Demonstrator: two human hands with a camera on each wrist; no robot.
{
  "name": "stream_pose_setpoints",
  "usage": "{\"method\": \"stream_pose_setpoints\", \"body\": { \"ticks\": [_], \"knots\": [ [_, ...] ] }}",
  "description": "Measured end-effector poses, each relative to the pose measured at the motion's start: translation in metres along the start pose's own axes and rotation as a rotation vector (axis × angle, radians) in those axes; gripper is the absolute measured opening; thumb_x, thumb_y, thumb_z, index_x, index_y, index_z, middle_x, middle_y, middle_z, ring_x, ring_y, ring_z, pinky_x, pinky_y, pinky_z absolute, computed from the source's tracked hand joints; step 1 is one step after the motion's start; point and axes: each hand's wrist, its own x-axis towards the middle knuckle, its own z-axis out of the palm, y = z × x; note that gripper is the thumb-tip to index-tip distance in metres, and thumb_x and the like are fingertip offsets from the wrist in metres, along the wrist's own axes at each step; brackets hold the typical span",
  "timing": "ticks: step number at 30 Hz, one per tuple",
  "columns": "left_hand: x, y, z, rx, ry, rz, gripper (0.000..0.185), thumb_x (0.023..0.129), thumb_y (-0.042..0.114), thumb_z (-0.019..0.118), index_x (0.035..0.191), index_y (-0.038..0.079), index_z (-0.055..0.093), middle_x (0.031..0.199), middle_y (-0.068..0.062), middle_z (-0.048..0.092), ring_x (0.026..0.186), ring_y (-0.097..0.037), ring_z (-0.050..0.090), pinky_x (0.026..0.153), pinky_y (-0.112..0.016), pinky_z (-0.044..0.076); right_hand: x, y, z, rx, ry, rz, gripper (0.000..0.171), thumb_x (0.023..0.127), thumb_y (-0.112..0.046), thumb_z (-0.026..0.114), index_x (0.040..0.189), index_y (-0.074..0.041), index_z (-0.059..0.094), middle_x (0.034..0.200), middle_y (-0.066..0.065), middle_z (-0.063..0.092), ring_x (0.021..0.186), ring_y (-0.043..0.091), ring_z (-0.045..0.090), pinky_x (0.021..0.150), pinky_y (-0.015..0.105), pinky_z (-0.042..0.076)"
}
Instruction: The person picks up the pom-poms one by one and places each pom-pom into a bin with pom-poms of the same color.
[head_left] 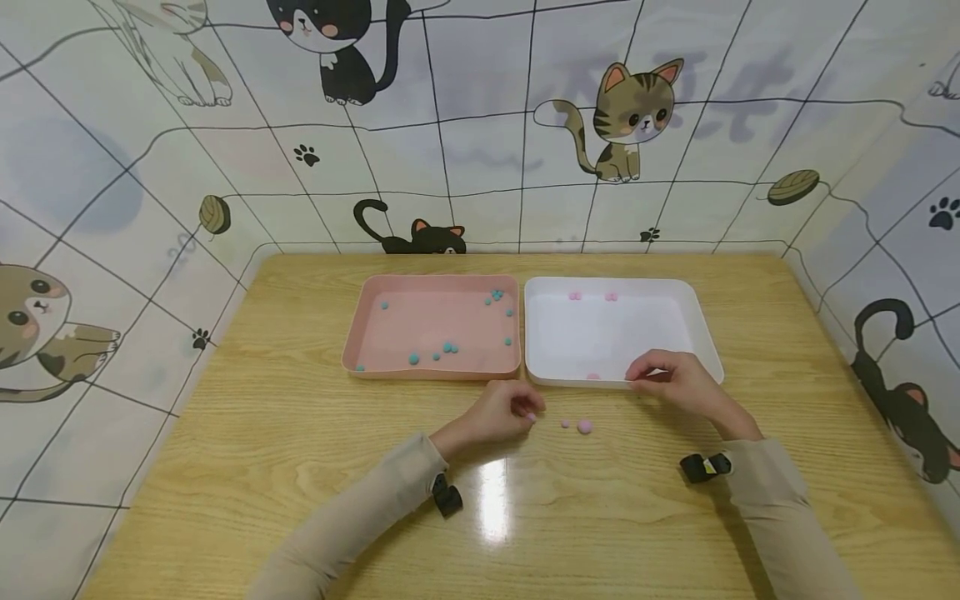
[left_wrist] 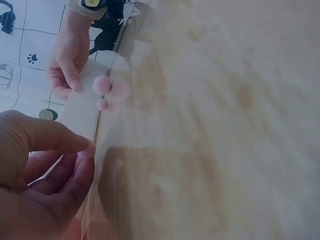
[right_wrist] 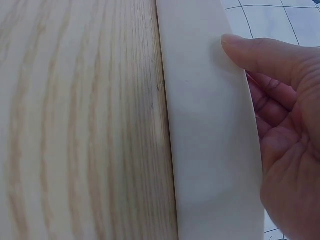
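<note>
On white tray rim: right hand; no writing legible.

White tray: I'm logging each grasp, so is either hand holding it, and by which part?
The right hand grips the white tray at its near rim, thumb on the outer wall. The left hand does not touch it; it seems to pinch a small pink pom-pom.
</note>
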Motion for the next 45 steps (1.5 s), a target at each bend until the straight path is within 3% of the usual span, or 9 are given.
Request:
{"method": "stream_pose_setpoints", "body": {
  "ticks": [12,20,27,37,45],
  "knots": [
    [0.011,0.013,0.000,-0.096,-0.050,0.021,0.013,0.081,-0.009,0.065,0.094,-0.006,0.066,0.092,-0.013,0.066,0.085,-0.019,0.063,0.076,-0.019,0.051,0.000,0.001,0.000,-0.006,0.002,-0.018,0.016,0.079,0.009,0.068,0.086,-0.005,0.068,0.084,0.008,0.065,0.078,0.001,0.059,0.068,0.016,0.051],
    [0.030,0.028,-0.005,-0.161,-0.007,0.047,0.012,0.082,-0.010,0.064,0.094,-0.009,0.065,0.095,-0.021,0.065,0.087,-0.026,0.063,0.076,-0.020,0.051,0.000,0.003,0.000,0.006,-0.003,-0.025,0.017,0.079,0.010,0.068,0.086,-0.005,0.068,0.084,0.007,0.064,0.078,0.001,0.059,0.068,0.017,0.052],
    [0.048,0.032,-0.013,-0.170,0.032,0.078,0.011,0.083,-0.008,0.062,0.094,-0.010,0.064,0.094,-0.018,0.064,0.085,-0.015,0.060,0.077,-0.021,0.051,0.001,0.002,0.000,0.021,-0.008,-0.022,0.015,0.080,0.009,0.068,0.087,-0.004,0.068,0.084,0.007,0.065,0.078,0.002,0.059,0.068,0.017,0.052],
    [0.073,0.043,-0.022,-0.217,0.095,0.034,0.015,0.085,-0.005,0.064,0.098,-0.010,0.064,0.096,-0.021,0.064,0.086,-0.015,0.059,0.078,-0.020,0.051,0.002,0.002,-0.001,0.026,-0.014,-0.008,0.014,0.080,0.009,0.068,0.087,-0.003,0.068,0.084,0.010,0.065,0.078,0.002,0.059,0.069,0.017,0.052],
    [0.095,0.048,-0.022,-0.211,0.133,-0.008,0.013,0.084,-0.003,0.065,0.097,-0.004,0.067,0.092,-0.012,0.065,0.084,-0.010,0.059,0.078,-0.018,0.050,0.002,0.004,-0.001,0.037,-0.017,-0.004,0.014,0.079,0.009,0.068,0.087,-0.002,0.067,0.084,0.009,0.065,0.079,0.001,0.059,0.068,0.018,0.052]
  ]
}}
